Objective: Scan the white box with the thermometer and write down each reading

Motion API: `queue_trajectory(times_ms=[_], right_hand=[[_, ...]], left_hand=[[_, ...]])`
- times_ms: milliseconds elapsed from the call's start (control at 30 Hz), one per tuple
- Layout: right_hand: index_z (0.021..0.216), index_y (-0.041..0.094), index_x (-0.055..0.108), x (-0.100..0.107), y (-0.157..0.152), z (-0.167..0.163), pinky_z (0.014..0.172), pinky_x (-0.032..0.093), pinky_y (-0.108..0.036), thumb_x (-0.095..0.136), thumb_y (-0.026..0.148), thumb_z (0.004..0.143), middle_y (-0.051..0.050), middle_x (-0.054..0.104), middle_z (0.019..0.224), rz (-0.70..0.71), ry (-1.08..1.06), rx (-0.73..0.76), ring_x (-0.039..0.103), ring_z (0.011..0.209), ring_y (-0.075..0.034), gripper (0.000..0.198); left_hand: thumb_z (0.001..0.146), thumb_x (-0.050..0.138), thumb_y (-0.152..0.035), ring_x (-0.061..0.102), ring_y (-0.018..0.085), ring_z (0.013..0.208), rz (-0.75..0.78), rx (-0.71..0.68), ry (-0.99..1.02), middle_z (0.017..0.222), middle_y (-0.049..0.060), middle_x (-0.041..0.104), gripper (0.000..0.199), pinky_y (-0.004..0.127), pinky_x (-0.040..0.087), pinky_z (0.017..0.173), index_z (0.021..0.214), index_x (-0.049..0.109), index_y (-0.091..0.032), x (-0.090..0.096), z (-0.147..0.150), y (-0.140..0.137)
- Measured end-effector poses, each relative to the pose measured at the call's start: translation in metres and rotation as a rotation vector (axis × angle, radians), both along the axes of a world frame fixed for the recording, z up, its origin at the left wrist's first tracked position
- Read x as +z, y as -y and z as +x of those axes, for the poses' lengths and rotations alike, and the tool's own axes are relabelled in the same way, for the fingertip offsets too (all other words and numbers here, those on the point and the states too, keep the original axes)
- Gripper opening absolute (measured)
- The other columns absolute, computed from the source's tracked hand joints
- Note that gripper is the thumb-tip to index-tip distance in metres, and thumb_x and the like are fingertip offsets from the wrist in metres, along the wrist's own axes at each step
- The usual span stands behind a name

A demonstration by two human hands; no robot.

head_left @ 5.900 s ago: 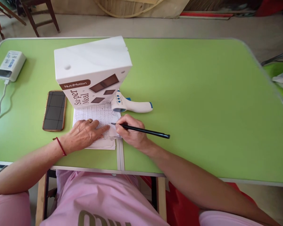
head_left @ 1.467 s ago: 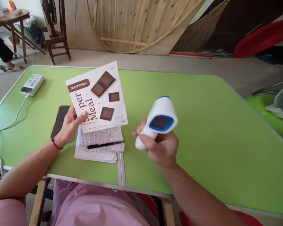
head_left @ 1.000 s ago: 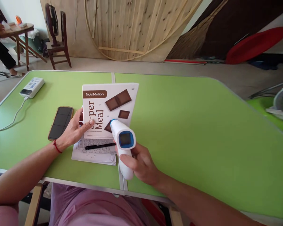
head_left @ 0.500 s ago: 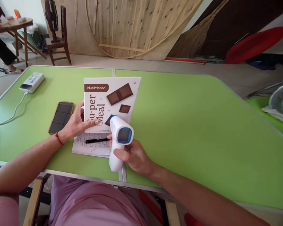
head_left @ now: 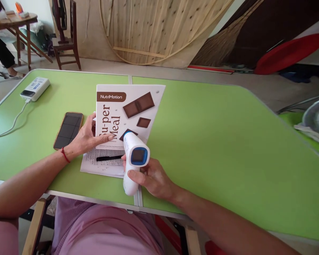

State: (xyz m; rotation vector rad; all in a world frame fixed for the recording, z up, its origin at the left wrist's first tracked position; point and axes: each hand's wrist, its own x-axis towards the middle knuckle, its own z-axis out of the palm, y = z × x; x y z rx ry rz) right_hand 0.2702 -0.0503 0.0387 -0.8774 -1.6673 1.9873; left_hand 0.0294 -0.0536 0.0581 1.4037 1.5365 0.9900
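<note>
My left hand (head_left: 90, 135) is closed on the lower left edge of a white box (head_left: 140, 95) with brown chocolate pictures, thumb on its front and fingers behind. In my right hand (head_left: 152, 177) is a white infrared thermometer (head_left: 131, 148), gripped by its handle; its blue-rimmed screen faces me and its front end points at the box. Below the box lies a sheet of paper covered in handwriting (head_left: 101, 169), with a black pen (head_left: 108, 158) on top. The pen's right end is hidden by my right fingers and the thermometer.
A smartphone (head_left: 68, 131) lies left of my left hand on the green table (head_left: 215, 148). Farther left is a white power bank (head_left: 35, 89) with a cable. Beyond the table stand a wooden chair (head_left: 66, 46) and a small table (head_left: 16, 21) with a person beside it.
The box appears slightly larger and its upper right corner has shifted right. The thermometer has barely moved. The camera view has shifted a little.
</note>
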Motion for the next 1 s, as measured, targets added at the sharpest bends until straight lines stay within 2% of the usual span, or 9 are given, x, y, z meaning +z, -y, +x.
queue_trajectory(times_ms=[100, 400, 700, 1000], right_hand=[[0.072, 0.02, 0.054, 0.0012, -0.0002, 0.0002, 0.056, 0.048, -0.029, 0.063, 0.042, 0.076, -0.002, 0.059, 0.067, 0.047, 0.016, -0.015, 0.056, 0.063, -0.017, 0.024], [0.069, 0.02, 0.051, 0.0057, -0.0007, -0.0019, 0.055, 0.046, -0.027, 0.063, 0.041, 0.073, -0.001, 0.057, 0.065, 0.022, 0.017, -0.018, 0.054, 0.061, -0.015, 0.024], [0.07, 0.02, 0.051, 0.0037, -0.0006, -0.0018, 0.056, 0.048, -0.027, 0.063, 0.042, 0.074, -0.001, 0.056, 0.066, 0.028, 0.015, -0.015, 0.055, 0.062, -0.015, 0.025], [0.071, 0.02, 0.052, 0.0038, -0.0018, -0.0015, 0.055, 0.047, -0.027, 0.063, 0.042, 0.074, -0.001, 0.055, 0.065, 0.036, 0.006, -0.01, 0.054, 0.061, -0.015, 0.024]], left_hand=[[0.071, 0.081, -0.048, 0.064, 0.028, 0.103, 0.015, -0.021, -0.02, 0.113, 0.011, 0.066, 0.062, 0.04, 0.057, 0.083, 0.116, 0.049, -0.017, 0.0005, -0.0009, -0.0009], [0.071, 0.081, -0.05, 0.063, 0.029, 0.107, -0.006, -0.033, -0.054, 0.122, 0.013, 0.062, 0.068, 0.04, 0.056, 0.088, 0.119, 0.047, -0.016, 0.0035, -0.0021, -0.0017], [0.071, 0.079, -0.054, 0.065, 0.028, 0.103, 0.003, -0.021, -0.089, 0.117, 0.012, 0.064, 0.063, 0.04, 0.057, 0.085, 0.112, 0.05, -0.016, 0.0004, -0.0036, -0.0019], [0.073, 0.078, -0.053, 0.065, 0.025, 0.099, -0.043, -0.061, -0.097, 0.113, 0.01, 0.066, 0.061, 0.036, 0.057, 0.081, 0.113, 0.052, -0.016, 0.0065, -0.0038, -0.0024]])
